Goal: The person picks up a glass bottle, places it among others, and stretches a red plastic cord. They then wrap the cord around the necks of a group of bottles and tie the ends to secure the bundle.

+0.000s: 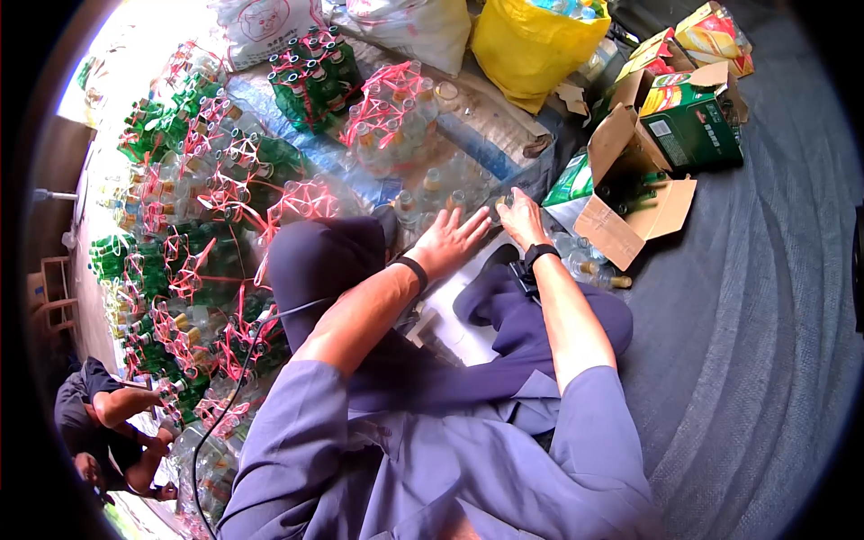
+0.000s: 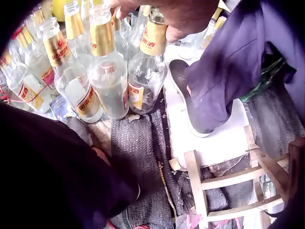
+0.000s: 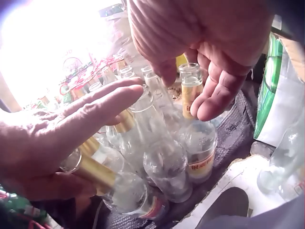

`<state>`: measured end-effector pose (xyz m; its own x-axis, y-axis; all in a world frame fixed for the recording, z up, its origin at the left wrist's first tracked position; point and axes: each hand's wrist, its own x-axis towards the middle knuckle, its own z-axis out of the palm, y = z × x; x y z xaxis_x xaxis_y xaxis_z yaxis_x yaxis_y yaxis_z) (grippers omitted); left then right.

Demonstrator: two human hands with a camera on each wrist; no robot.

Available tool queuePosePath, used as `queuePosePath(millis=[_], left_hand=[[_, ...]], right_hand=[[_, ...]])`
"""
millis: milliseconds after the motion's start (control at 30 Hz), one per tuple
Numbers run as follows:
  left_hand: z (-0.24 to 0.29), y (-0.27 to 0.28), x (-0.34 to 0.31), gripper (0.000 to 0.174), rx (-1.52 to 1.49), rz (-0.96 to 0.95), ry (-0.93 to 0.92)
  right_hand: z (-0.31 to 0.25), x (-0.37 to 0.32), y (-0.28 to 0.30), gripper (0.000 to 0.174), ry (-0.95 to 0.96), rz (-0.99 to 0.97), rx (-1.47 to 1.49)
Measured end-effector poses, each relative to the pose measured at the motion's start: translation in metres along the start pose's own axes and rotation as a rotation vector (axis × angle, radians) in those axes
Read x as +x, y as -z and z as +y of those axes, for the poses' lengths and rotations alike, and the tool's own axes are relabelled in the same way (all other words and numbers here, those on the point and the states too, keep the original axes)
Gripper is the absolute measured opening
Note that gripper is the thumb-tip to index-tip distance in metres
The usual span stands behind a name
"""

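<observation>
Clear glass bottles with gold necks stand close together before the person. In the head view the right hand (image 1: pixel 524 220) is at the right end of this group. Its fingers curl round the neck of a clear bottle (image 3: pixel 201 143), which stands upright in the right wrist view; the same bottle (image 2: pixel 147 78) shows in the left wrist view. The left hand (image 1: pixel 447 243) reaches over the group with fingers straight. Seen from the right wrist, the left hand (image 3: pixel 62 138) lies above and beside a gold-necked bottle (image 3: pixel 128 193); whether it touches it is unclear.
Bundles of bottles tied with pink strips (image 1: pixel 391 112) fill the left. A yellow bag (image 1: pixel 531 54) stands behind; an open carton (image 1: pixel 621 166) with green bottles is at right, near loose clear bottles (image 1: pixel 585 261). A wooden frame (image 2: pixel 228 179) lies low. Another person (image 1: pixel 108 414) sits at far left.
</observation>
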<state>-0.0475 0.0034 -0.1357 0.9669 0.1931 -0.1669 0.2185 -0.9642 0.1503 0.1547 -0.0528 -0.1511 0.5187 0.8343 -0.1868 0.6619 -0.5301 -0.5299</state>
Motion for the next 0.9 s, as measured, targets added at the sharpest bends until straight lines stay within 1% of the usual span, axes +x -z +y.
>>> queuePosePath(millis=[100,133,200,233,367,433,533,700,767,833,900], left_hand=[[-0.002,0.0,0.001,0.07,0.02,-0.007,0.007],[-0.001,-0.001,0.0,0.07,0.02,-0.017,0.0],[-0.002,-0.003,-0.001,0.069,0.042,-0.001,-0.006],[-0.003,-0.003,-0.001,0.069,0.044,-0.005,-0.015],[-0.002,-0.003,0.002,0.069,0.074,-0.012,-0.017],[-0.002,-0.005,0.001,0.069,0.046,-0.013,-0.015],[0.001,-0.005,0.0,0.07,0.03,-0.006,-0.032],[0.0,-0.009,0.001,0.069,0.006,0.081,-0.071],[-0.002,-0.008,0.001,0.069,-0.016,0.088,-0.065],[-0.002,-0.007,0.001,0.069,-0.039,0.095,-0.061],[-0.003,-0.004,0.001,0.071,-0.07,0.077,-0.048]], right_hand=[[0.004,0.006,-0.009,0.046,0.022,0.046,0.01],[0.008,0.008,-0.013,0.038,0.045,0.107,0.022],[-0.003,0.008,-0.006,0.03,0.013,0.079,0.003],[-0.006,0.007,-0.004,0.027,0.026,0.106,0.024],[-0.008,0.015,-0.009,0.027,-0.025,0.052,0.034],[-0.003,0.015,-0.016,0.028,-0.035,0.092,0.017],[0.005,0.014,-0.027,0.035,-0.001,0.174,0.04],[-0.01,0.013,-0.025,0.042,-0.05,0.143,0.043],[-0.015,0.013,-0.024,0.043,-0.068,0.13,0.048],[-0.017,0.012,-0.024,0.045,-0.138,0.121,0.067],[-0.013,0.011,-0.026,0.046,-0.131,0.149,0.035]])
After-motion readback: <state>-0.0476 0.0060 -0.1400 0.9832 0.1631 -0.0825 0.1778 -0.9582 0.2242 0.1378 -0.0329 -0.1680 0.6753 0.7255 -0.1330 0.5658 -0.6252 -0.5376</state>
